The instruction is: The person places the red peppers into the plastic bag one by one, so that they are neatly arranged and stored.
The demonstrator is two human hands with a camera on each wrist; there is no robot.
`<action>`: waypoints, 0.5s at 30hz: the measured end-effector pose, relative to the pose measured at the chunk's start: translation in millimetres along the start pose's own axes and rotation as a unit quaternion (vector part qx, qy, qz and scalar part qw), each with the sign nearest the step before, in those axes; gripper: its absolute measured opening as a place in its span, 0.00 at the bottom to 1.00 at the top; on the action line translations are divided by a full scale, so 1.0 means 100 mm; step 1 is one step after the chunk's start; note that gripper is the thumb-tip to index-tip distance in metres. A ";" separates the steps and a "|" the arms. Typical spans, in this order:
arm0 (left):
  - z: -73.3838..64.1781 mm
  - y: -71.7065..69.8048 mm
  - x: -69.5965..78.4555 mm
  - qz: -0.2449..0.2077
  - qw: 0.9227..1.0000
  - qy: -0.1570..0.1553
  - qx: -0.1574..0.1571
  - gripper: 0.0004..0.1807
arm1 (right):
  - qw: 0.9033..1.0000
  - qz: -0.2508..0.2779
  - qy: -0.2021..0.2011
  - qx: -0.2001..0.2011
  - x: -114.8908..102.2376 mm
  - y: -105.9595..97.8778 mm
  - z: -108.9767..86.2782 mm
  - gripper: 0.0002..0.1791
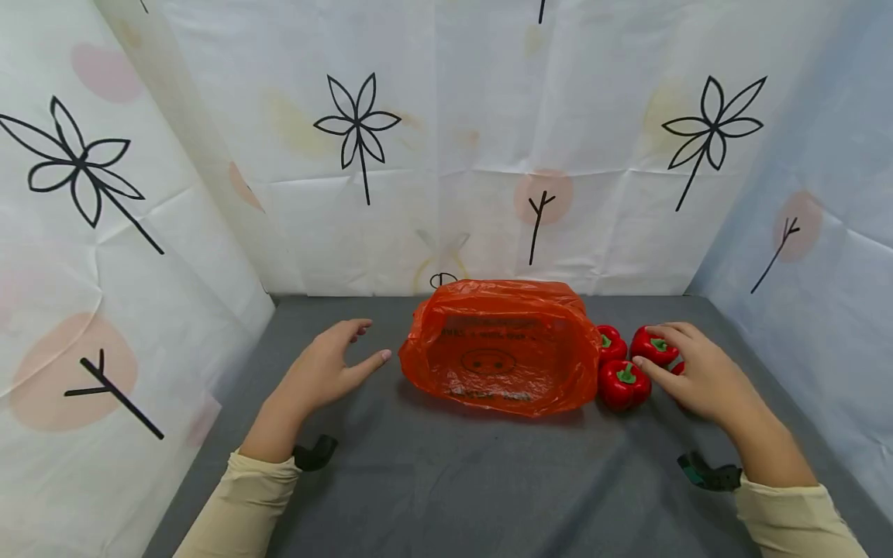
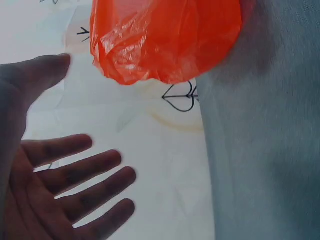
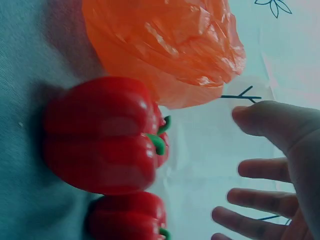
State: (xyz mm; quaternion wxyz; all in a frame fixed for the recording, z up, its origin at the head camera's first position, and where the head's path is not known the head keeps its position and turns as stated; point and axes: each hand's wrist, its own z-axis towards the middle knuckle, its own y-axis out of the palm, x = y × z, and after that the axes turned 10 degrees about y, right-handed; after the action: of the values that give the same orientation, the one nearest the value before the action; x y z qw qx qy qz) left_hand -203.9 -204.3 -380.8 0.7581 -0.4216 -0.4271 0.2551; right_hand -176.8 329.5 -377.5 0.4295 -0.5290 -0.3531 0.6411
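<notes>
An orange-red plastic bag (image 1: 498, 353) lies on the grey table, its wide mouth facing me, with dark print showing inside. My left hand (image 1: 324, 372) is held to the left of the bag, apart from it, fingers spread and thumb pointing toward it. Right of the bag stand several red bell peppers (image 1: 624, 387) with green stems. My right hand (image 1: 701, 376) hovers over the rightmost peppers and partly hides them. In the right wrist view, the fingers (image 3: 262, 202) are extended and apart from the pepper (image 3: 102, 135); nothing is held.
The grey table (image 1: 446, 480) extends in front of the bag. Patterned white cloth (image 1: 432, 139) hangs behind the table and along both sides. Dark wrist straps (image 1: 315, 452) show at both cuffs.
</notes>
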 end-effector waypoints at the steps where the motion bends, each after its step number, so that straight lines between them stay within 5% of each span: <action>1: 0.01 0.03 0.00 -0.012 1.000 -0.001 0.012 0.39 | 1.000 0.007 0.000 0.007 0.01 0.02 -0.01 0.35; 15: 0.27 0.43 0.13 -0.133 0.984 -0.009 0.119 0.37 | 0.988 0.125 0.013 0.091 0.05 0.43 -0.23 0.31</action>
State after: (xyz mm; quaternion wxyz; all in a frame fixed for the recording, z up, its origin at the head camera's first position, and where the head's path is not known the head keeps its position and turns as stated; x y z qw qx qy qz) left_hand -221.6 -161.6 -404.7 0.8262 -0.2656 -0.4526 0.2050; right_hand -162.5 318.0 -422.4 0.3967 -0.5364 -0.2189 0.7120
